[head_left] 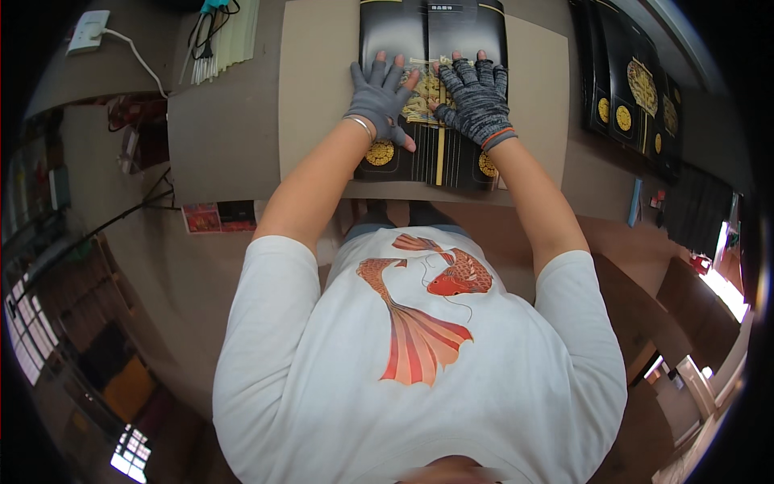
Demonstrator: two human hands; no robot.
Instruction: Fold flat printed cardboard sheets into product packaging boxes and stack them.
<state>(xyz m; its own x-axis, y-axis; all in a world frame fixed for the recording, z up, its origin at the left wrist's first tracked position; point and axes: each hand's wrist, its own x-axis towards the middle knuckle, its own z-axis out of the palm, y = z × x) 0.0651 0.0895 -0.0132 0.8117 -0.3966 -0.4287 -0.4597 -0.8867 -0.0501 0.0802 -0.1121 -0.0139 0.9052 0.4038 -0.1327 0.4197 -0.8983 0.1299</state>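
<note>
A glossy black piece with gold pattern (393, 36), perhaps a flat packaging bag or box, lies in front of me; I cannot tell which. My left hand (379, 93), in a grey fingertip-less glove with a silver bracelet at the wrist, rests flat on its left half, fingers spread. On the right half lies my right hand (476, 93), in a dark speckled knit glove with an orange cuff edge, its fingers stretched away from me. Neither hand grips anything. Between them shows part of a gold central picture and a gold vertical stripe; my palms cover the rest.
Beneath the black piece is a brown cardboard sheet (318, 105) on a grey table (222, 145). At the right lie several similar black and gold pieces (625, 89). Far left are pale strips (234, 48), a turquoise-handled item with black cord (214, 10) and a white power socket (87, 32).
</note>
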